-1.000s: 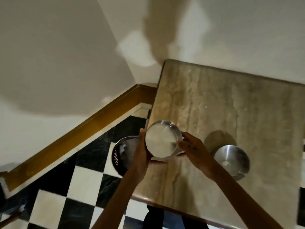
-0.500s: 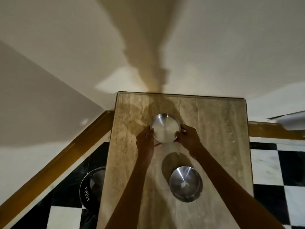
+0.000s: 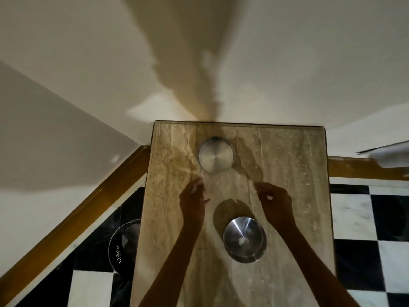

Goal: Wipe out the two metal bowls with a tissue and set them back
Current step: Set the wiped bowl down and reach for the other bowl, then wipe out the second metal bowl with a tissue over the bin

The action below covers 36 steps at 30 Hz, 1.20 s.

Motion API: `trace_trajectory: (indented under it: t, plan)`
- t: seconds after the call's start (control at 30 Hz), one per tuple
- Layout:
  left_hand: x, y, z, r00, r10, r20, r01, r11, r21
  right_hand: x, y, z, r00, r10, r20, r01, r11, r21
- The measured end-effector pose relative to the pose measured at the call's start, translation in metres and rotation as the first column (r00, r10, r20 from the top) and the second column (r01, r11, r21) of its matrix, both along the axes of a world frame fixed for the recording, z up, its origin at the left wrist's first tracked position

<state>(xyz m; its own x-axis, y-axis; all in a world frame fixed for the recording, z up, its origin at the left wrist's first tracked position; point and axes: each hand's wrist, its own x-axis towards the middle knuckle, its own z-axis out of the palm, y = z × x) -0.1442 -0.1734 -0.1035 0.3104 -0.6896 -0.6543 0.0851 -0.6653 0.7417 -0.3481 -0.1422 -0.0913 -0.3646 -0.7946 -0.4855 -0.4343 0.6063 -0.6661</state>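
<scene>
Head view: both hands hover over the table, holding nothing. The left hand has its fingers loosely curled and parted. The right hand is likewise loose, fingers bent and apart. The far bowl sits on the table just beyond the fingertips, clear of both hands. The near bowl stands between the two wrists, something small and pale lying in its bottom.

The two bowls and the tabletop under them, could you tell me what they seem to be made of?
Far bowl and near bowl: metal, probably brushed stainless steel, given the grey sheen and radial streaks of reflection. Tabletop: apparently polished beige stone, perhaps travertine or marble, with lengthwise veining; a printed laminate cannot be ruled out.
</scene>
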Motion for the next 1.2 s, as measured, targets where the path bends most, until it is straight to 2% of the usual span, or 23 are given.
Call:
trace_trajectory:
  t: [0.1, 0.17, 0.37, 0.47, 0.53, 0.6, 0.63, 0.7, 0.77, 0.8, 0.87, 1.0, 1.07, 1.2]
  plan:
    - [-0.004, 0.053, -0.001, 0.998, -0.018, -0.066, 0.026, 0.991, 0.13, -0.001, 0.049, 0.002, 0.998, 0.063, 0.02, -0.065, 0.991, 0.114]
    - [-0.005, 0.083, 0.002, 0.993, -0.073, -0.092, 0.084, 0.989, 0.125, 0.0, 0.075, -0.002, 0.995, 0.095, 0.037, -0.1, 0.984, 0.146]
    - [-0.002, 0.139, 0.008, 0.983, -0.069, -0.168, 0.101, 0.976, 0.193, 0.025, 0.117, -0.005, 0.99, 0.093, -0.109, -0.074, 0.984, 0.161]
    - [0.009, 0.147, 0.007, 0.981, -0.01, -0.195, 0.057, 0.97, 0.237, 0.038, 0.121, -0.002, 0.986, 0.098, -0.135, -0.078, 0.985, 0.151]
    - [0.026, 0.15, 0.007, 0.98, 0.091, -0.179, -0.034, 0.954, 0.298, 0.054, 0.125, 0.005, 0.986, 0.123, -0.117, -0.109, 0.987, 0.119]
    - [0.052, 0.156, 0.011, 0.955, 0.167, -0.247, -0.073, 0.934, 0.35, 0.077, 0.127, 0.016, 0.986, 0.151, -0.074, -0.147, 0.987, 0.064]
    - [0.066, 0.162, 0.014, 0.92, 0.187, -0.343, -0.05, 0.927, 0.371, 0.09, 0.127, 0.023, 0.985, 0.166, -0.053, -0.164, 0.986, 0.038]
    - [0.098, 0.175, 0.019, 0.748, 0.348, -0.566, -0.089, 0.896, 0.434, 0.121, 0.126, 0.034, 0.973, 0.23, -0.027, -0.23, 0.973, -0.009]
    - [0.128, 0.189, 0.025, 0.582, 0.479, -0.657, -0.147, 0.857, 0.494, 0.155, 0.121, 0.042, 0.948, 0.318, 0.011, -0.318, 0.948, -0.001]
    - [0.139, 0.195, 0.028, 0.548, 0.512, -0.661, -0.187, 0.845, 0.501, 0.171, 0.118, 0.043, 0.934, 0.355, 0.034, -0.355, 0.935, 0.014]
    - [0.166, 0.204, 0.033, 0.547, 0.53, -0.647, -0.261, 0.843, 0.47, 0.21, 0.113, 0.039, 0.912, 0.402, 0.08, -0.405, 0.914, 0.029]
    - [0.223, 0.21, 0.032, 0.377, 0.539, -0.753, -0.291, 0.841, 0.457, 0.284, 0.102, 0.025, 0.844, 0.521, 0.126, -0.522, 0.852, -0.025]
    - [0.255, 0.21, 0.023, 0.318, 0.521, -0.792, -0.322, 0.845, 0.427, 0.317, 0.095, 0.019, 0.822, 0.558, 0.116, -0.554, 0.83, -0.068]
    - [0.298, 0.204, -0.003, 0.228, 0.536, -0.813, -0.386, 0.816, 0.43, 0.363, 0.08, 0.006, 0.773, 0.635, -0.001, -0.631, 0.768, -0.113]
